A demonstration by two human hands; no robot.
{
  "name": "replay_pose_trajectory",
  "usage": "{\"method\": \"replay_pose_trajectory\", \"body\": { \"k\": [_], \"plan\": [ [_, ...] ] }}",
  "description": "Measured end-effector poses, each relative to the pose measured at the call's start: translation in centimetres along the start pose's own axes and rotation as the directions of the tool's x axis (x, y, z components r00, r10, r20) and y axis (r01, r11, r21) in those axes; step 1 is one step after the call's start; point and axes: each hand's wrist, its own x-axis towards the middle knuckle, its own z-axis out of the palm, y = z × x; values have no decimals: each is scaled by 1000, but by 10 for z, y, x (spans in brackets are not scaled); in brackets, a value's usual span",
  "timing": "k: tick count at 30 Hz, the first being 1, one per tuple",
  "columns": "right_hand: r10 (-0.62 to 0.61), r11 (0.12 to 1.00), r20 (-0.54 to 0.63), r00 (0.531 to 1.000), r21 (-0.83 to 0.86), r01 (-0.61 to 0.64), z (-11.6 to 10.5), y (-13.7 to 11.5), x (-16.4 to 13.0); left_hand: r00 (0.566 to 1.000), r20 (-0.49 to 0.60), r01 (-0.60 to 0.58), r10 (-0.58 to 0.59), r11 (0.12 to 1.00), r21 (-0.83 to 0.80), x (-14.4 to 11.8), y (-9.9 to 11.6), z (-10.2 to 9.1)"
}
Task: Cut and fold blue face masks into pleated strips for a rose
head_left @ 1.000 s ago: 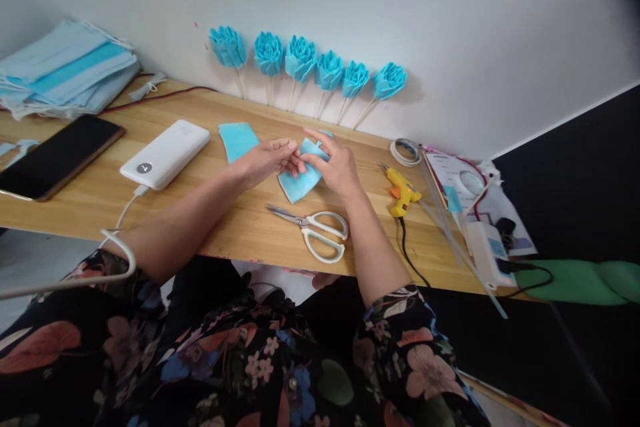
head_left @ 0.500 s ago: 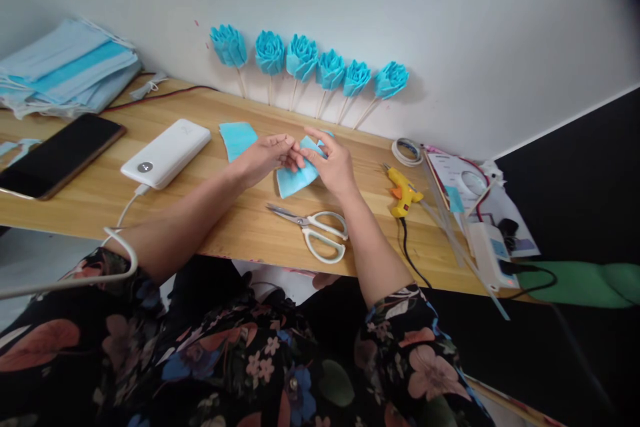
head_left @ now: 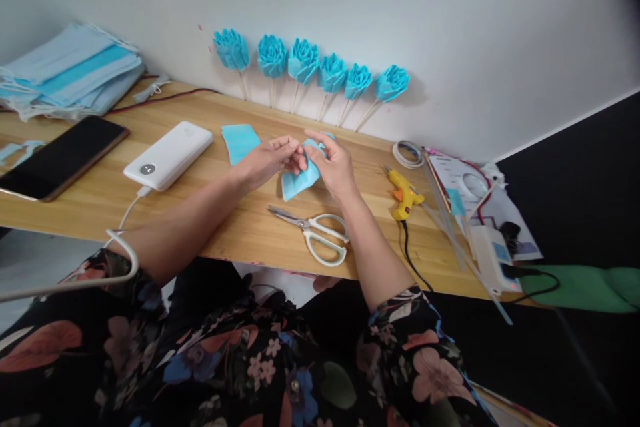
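Note:
My left hand [head_left: 267, 159] and my right hand [head_left: 336, 167] meet above the middle of the wooden table [head_left: 235, 227]. Both pinch a blue piece of mask fabric [head_left: 299, 180] at its top, and its lower end hangs toward the table. A second blue fabric piece [head_left: 240, 142] lies flat just left of my left hand. White-handled scissors [head_left: 315, 231] lie on the table below my hands.
Several blue fabric roses on sticks [head_left: 310, 73] lean against the wall. A white power bank [head_left: 169, 154], a phone [head_left: 63, 157] and a stack of blue masks [head_left: 67, 73] sit at left. A yellow glue gun [head_left: 405, 193], tape roll [head_left: 406, 153] and papers [head_left: 480, 207] lie at right.
The fabric piece has been drawn up and folded tighter between my fingers; its lower end now sits higher and more bunched. My hands stayed in nearly the same place.

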Motion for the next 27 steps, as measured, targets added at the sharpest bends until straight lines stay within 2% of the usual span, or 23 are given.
{"method": "replay_pose_trajectory", "body": {
  "k": [5, 13, 27],
  "plan": [
    [-12, 999, -49, 999, 35, 14, -3, -1, 0, 998, -47, -40, 43, 996, 74, 0, 1, -1],
    [-27, 998, -32, 999, 61, 29, -4, -5, 0, 983, -182, -4, 26, 993, 117, -1, 5, 0],
    [-59, 998, 38, 998, 14, 59, -6, -4, 0, 969, -237, 1, 75, 951, 308, 0, 7, -1]
  ]
}}
